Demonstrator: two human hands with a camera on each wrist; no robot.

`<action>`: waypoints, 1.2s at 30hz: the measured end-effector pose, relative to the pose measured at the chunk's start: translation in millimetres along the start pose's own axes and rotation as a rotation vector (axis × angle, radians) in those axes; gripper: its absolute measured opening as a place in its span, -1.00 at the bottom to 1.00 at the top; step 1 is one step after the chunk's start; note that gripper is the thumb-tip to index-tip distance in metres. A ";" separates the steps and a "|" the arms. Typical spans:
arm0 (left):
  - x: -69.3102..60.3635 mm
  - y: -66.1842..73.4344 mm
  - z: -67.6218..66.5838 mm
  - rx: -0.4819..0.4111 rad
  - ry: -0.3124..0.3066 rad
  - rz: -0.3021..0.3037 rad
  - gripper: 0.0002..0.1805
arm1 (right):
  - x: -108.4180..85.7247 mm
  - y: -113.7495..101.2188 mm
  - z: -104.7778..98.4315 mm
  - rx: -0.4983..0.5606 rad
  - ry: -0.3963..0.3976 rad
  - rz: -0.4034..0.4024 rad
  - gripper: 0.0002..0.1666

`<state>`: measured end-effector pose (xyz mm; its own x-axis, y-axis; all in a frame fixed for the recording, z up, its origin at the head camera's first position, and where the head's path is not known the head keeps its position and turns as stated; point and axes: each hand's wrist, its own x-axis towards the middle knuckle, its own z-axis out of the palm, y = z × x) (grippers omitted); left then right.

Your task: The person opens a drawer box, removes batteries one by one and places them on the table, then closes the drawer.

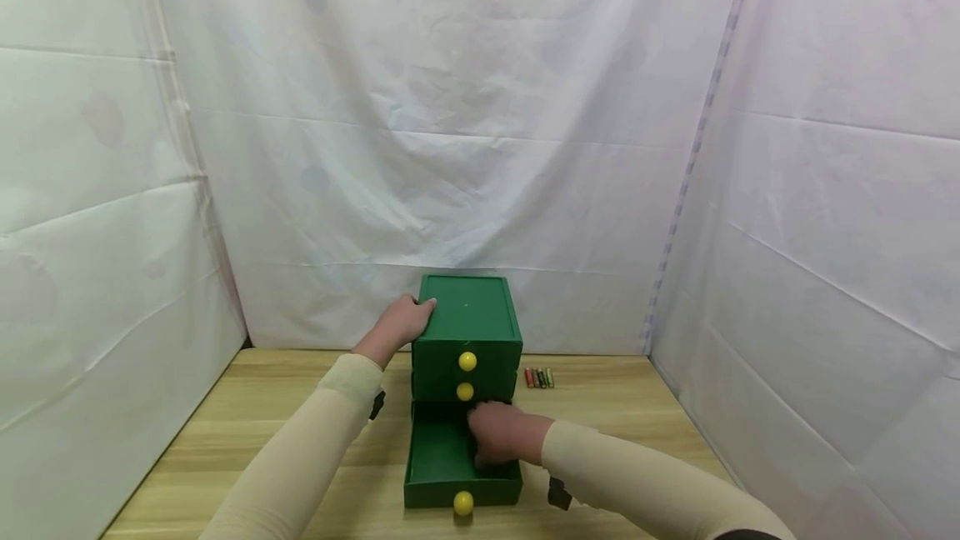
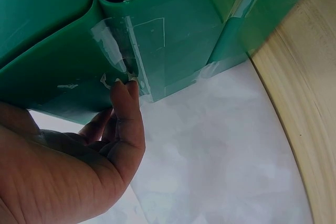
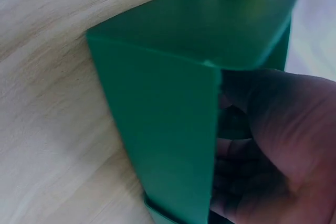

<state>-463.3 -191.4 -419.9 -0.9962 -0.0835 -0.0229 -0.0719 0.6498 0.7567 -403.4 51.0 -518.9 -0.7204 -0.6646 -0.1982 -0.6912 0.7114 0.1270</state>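
A green drawer cabinet (image 1: 467,307) with yellow round knobs stands on the table, its bottom drawer (image 1: 438,448) pulled out. My left hand (image 1: 401,322) holds the cabinet's upper left edge, thumb on top. The left wrist view shows the bent fingers (image 2: 128,114) of that hand against the taped green side. Inside the drawer's right part is my right hand (image 1: 501,433), palm turned inward and fingers bent. In the right wrist view, the drawer's side wall (image 3: 157,119) and deep shadow cover the fingertips, so whether they hold anything is hidden.
Several small batteries (image 1: 540,377), red and green, lie in a row on the wooden table (image 1: 600,407) right of the cabinet. White cloth (image 1: 465,148) hangs behind and along both sides. The drawer's yellow knob (image 1: 463,503) sticks out towards the front.
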 end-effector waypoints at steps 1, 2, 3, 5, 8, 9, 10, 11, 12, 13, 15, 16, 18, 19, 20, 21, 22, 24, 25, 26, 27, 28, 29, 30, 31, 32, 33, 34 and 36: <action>-0.3 0.0 0.2 -0.001 0.000 0.001 -0.17 | -1.2 0.5 -2.2 0.027 0.001 -0.009 -0.60; -0.1 0.0 0.5 -0.001 0.000 0.000 -0.17 | -3.0 0.9 -4.8 0.049 0.006 -0.018 -0.60; -0.3 0.1 0.8 -0.003 0.002 0.001 -0.17 | -4.6 1.5 -7.0 0.067 0.010 -0.030 -0.62; -1.3 0.3 1.2 -0.007 0.002 0.003 -0.17 | -7.4 3.3 -10.3 0.102 0.020 -0.061 -0.65; -2.4 0.6 1.9 -0.008 0.004 0.005 -0.16 | -11.6 6.2 -12.9 0.139 0.037 -0.096 -0.65; -2.5 0.6 2.0 -0.007 0.005 0.005 -0.16 | -12.8 7.1 -13.2 0.155 0.041 -0.104 -0.65; -2.4 0.5 2.1 -0.005 0.005 0.004 -0.16 | -14.2 7.8 -14.1 0.169 0.047 -0.113 -0.65; -2.1 0.4 2.2 -0.005 0.006 0.003 -0.16 | -15.6 8.3 -15.1 0.182 0.051 -0.118 -0.65; -1.5 0.4 2.1 -0.006 0.006 0.000 -0.16 | -17.0 8.7 -16.6 0.198 0.052 -0.123 -0.66; -0.8 0.3 2.2 -0.005 0.005 -0.003 -0.16 | -18.5 8.8 -18.6 0.217 0.053 -0.126 -0.67; -0.5 0.3 2.1 0.000 0.002 -0.007 -0.16 | -21.6 9.2 -22.4 0.252 0.052 -0.128 -0.67; -0.4 0.7 2.1 -0.001 -0.001 -0.008 -0.16 | -23.2 9.4 -24.9 0.267 0.053 -0.126 -0.66; -1.8 1.4 1.2 -0.006 -0.003 -0.006 -0.16 | -25.9 10.3 -29.3 0.302 0.054 -0.119 -0.61; -2.7 1.8 0.8 -0.006 -0.004 -0.004 -0.16 | -27.0 11.0 -30.9 0.315 0.057 -0.118 -0.59; -3.6 2.3 0.2 -0.008 -0.004 -0.001 -0.16 | -27.9 11.9 -32.1 0.323 0.062 -0.119 -0.58; -4.3 3.0 0.0 -0.011 -0.005 0.000 -0.15 | -28.7 12.8 -33.5 0.332 0.068 -0.120 -0.56; -4.6 3.5 -0.8 -0.011 -0.006 0.001 -0.15 | -29.1 13.6 -35.1 0.344 0.076 -0.124 -0.55; -4.6 4.1 -1.9 -0.008 -0.008 0.001 -0.15 | -29.7 15.5 -38.0 0.366 0.093 -0.134 -0.53; -4.2 4.5 -1.8 -0.007 -0.007 -0.001 -0.15 | -30.4 16.9 -39.3 0.375 0.104 -0.138 -0.53; -3.8 4.5 -1.5 -0.005 -0.007 -0.001 -0.15 | -31.0 18.2 -40.6 0.385 0.114 -0.140 -0.52; -3.2 4.4 -1.3 -0.003 -0.006 -0.004 -0.16 | -31.9 19.5 -42.2 0.403 0.120 -0.141 -0.52; -2.8 4.0 -1.1 -0.001 -0.006 -0.005 -0.16 | -32.8 21.0 -43.6 0.418 0.127 -0.141 -0.52; -2.2 3.7 -0.9 -0.001 -0.004 -0.007 -0.16 | -34.0 22.3 -45.4 0.432 0.132 -0.139 -0.52; -1.7 3.3 -0.7 0.000 -0.002 -0.009 -0.16 | -35.2 23.8 -47.0 0.445 0.135 -0.138 -0.52; -1.4 2.9 -0.6 0.000 -0.001 -0.008 -0.17 | -36.9 25.2 -48.8 0.456 0.138 -0.137 -0.52; -1.2 2.4 -0.6 0.002 -0.001 -0.008 -0.17 | -38.7 26.6 -50.9 0.467 0.139 -0.138 -0.52; -1.0 2.1 -0.7 0.001 -0.002 -0.010 -0.17 | -40.9 28.1 -53.1 0.476 0.140 -0.137 -0.52; -1.1 2.1 -0.7 0.001 -0.003 -0.011 -0.17 | -42.8 29.6 -55.1 0.477 0.144 -0.137 -0.53; -1.2 2.3 -0.7 0.001 -0.006 -0.009 -0.16 | -46.8 33.0 -58.9 0.481 0.151 -0.138 -0.52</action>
<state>-462.2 -190.4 -417.7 -0.9958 -0.0850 -0.0341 -0.0813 0.6497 0.7559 -395.9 92.2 -448.2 -0.6492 -0.7599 -0.0344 -0.7018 0.6158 -0.3581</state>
